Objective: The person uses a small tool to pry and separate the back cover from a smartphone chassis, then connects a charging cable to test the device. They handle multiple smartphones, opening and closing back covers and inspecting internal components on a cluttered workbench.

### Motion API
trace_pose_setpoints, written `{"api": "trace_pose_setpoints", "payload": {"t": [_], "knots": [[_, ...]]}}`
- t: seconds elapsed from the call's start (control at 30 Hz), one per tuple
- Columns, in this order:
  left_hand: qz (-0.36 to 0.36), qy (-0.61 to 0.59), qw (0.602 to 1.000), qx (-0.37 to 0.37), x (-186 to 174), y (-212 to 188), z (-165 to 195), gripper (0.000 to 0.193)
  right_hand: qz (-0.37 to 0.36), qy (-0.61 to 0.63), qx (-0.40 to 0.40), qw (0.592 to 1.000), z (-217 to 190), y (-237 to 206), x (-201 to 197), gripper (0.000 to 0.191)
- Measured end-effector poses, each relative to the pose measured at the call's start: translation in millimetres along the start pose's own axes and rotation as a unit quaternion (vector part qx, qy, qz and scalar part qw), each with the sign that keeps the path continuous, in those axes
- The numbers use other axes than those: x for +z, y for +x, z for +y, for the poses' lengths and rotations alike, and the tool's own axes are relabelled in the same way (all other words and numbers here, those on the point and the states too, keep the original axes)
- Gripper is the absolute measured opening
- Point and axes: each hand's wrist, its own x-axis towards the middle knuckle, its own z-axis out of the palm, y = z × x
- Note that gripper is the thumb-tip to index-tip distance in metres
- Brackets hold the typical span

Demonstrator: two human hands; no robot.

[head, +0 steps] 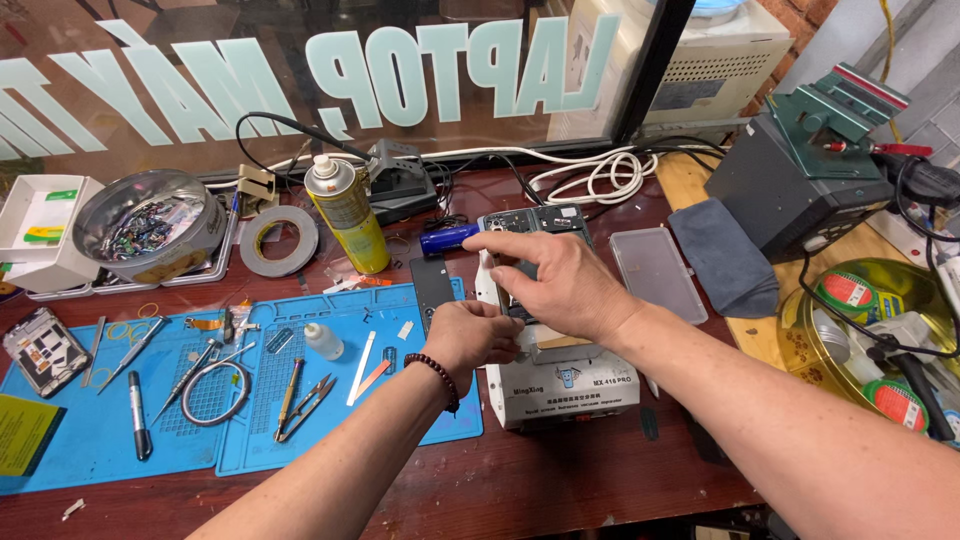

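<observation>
Opened phone [535,222]: lies flat on top of the white separator machine [565,385], far end toward the window, its dark inner parts facing up. It sits right under the right hand and just beyond the left hand.
Right hand [555,280]: reaches in from the right and rests palm down over the phone's near half. The fingers are spread and slightly bent, the forefinger stretching left along the phone's far part; it presses on the phone rather than closing around it.
Left hand [468,335]: comes from the near left, curled into a loose fist at the phone's near left edge, touching the machine's top. Whether the fingertips pinch anything cannot be told, since they are tucked under the right hand. A dark bead bracelet [437,377] circles its wrist.
Black back panel [432,285]: lies just left of the machine, beside the left hand, on the blue work mat [330,400].
Blue cylinder [448,238]: lies just left of the phone's far end.
Yellow spray can [345,212]: stands upright, farther left of the phone.
Tape roll [279,240]: lies flat left of the can.
Tools on the mat: tweezers [305,405], a small white bottle [322,340] and a black pen [138,412], well apart from both hands.
Clear plastic case [657,272]: lies right of the phone, beside a grey cloth [722,255].
</observation>
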Motion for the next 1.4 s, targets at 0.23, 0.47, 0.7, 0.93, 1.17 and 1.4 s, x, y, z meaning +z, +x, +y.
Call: {"api": "trace_pose_setpoints", "payload": {"t": [0.23,0.47,0.7,0.93,1.17,1.4], "knots": [[0.011,0.001,1.0,-0.004,4,-11,7,0.019,0.039,-0.085,-0.092,0.991,0,-1,4,0.037],[0.014,-0.009,1.0,0.001,2,-11,4,0.019,0.036,-0.054,-0.079,0.995,4,-7,4,0.038],[0.004,0.004,1.0,0.009,4,-6,2,0.019,0.039,-0.017,-0.019,0.999,3,-10,0,0.04],[0.002,0.001,1.0,0.019,1,-7,0,0.018,0.043,-0.109,-0.041,0.992,4,-12,10,0.042],[0.007,0.007,1.0,0.012,2,-7,4,0.015,0.203,0.236,0.209,0.927,38,-1,11,0.055],[0.062,0.121,0.99,-0.03,-4,-4,17,0.043,0.26,0.378,0.269,0.847,67,7,16,0.062]]}}
